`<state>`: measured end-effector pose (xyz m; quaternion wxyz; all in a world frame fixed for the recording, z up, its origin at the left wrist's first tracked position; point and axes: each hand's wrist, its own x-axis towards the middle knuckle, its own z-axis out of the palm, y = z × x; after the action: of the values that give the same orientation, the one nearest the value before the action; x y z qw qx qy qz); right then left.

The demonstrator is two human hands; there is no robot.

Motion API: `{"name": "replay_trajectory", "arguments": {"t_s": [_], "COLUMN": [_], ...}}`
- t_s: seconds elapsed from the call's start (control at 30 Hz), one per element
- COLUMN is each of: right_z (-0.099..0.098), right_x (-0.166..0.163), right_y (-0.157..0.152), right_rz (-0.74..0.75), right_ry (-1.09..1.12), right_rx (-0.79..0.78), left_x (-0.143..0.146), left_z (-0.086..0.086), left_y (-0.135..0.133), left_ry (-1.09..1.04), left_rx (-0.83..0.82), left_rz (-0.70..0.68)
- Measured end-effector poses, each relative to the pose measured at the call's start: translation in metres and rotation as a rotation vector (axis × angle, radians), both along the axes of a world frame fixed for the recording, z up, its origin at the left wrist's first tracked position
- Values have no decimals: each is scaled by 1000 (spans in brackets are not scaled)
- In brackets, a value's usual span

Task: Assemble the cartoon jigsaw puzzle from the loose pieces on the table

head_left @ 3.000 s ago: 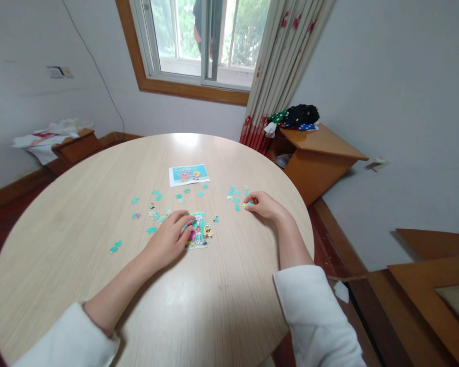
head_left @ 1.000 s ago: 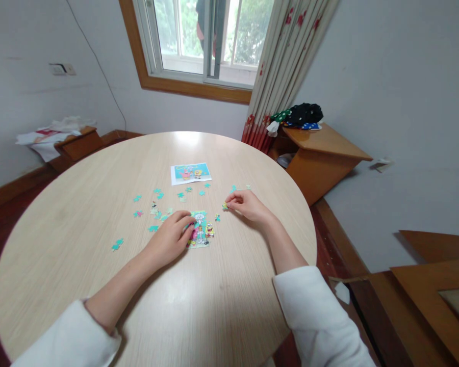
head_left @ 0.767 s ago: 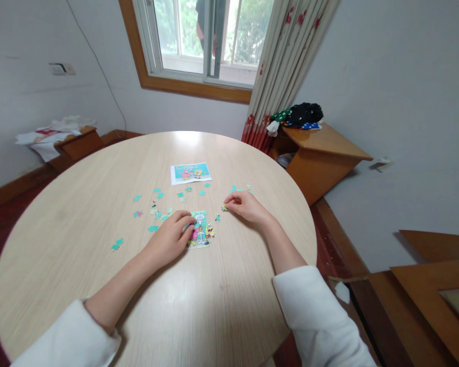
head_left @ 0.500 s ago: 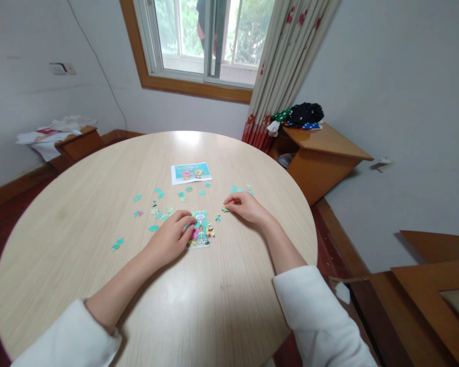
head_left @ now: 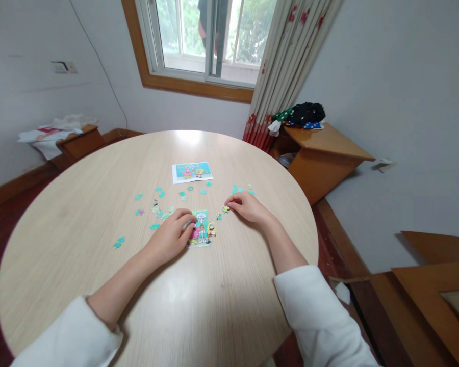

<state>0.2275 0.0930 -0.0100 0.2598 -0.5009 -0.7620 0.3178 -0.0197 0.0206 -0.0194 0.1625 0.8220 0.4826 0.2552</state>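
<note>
A partly joined jigsaw puzzle (head_left: 202,234) with cartoon figures lies on the round table. My left hand (head_left: 172,232) rests over its left side, fingers bent and a little apart, thumb low on the pink part. To the right of it, my right hand (head_left: 247,208) pinches a yellow puzzle piece (head_left: 225,208) at the tabletop. Just below that piece is another small puzzle piece (head_left: 219,216). Loose turquoise pieces (head_left: 155,227) are scattered left of and beyond my left hand, some partly hidden by it. More pieces (head_left: 235,188) lie behind my right hand.
A printed reference picture (head_left: 193,172) lies farther back on the round wooden table (head_left: 80,204). Behind are a window (head_left: 206,41) and a curtain (head_left: 286,61). A wooden cabinet (head_left: 325,148) with cloths on top stands at right, papers (head_left: 49,137) at far left.
The view has shifted slightly. My right fingers have moved a little off the yellow piece, so more of it shows. My left hand stays on the puzzle.
</note>
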Motion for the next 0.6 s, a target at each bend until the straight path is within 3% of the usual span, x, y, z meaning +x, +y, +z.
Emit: {"name": "replay_trajectory", "arguments": {"t_s": [0.4, 0.6], "right_z": [2, 3], "right_x": [-2, -1], "right_y": [-4, -3], "right_rz": [1, 14], "right_ry": [69, 23], "right_rx": [-67, -13], "left_x": [1, 1], "left_z": [1, 1], "left_y": [0, 0], "left_ry": [-11, -13], "left_rx": [17, 15], "left_rz": [2, 5]}}
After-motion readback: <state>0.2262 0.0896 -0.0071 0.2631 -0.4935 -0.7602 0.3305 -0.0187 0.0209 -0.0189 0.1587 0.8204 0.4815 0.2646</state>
